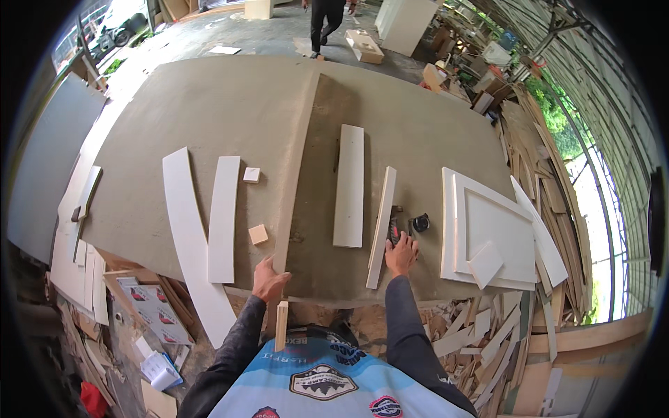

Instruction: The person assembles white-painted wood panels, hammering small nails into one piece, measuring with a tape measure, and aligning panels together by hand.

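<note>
Two hands: left hand (268, 277) flat on the worktable (209, 111), right hand (402, 253) gripping a red-handled tool (394, 230).

Flat printed sheets or package faces, pale grey with red and dark blue marks (155, 311), lie tilted on the scrap pile below the table's near left edge, partly under a white strip. Just below them, small white folded papers or a booklet (159, 369) with a blue edge. Far off on the floor, an open pale cardboard box (364, 46) near a standing person's feet. Round and shield-shaped printed badges (323, 382) on the wearer's light blue shirt, bottom centre.
</note>
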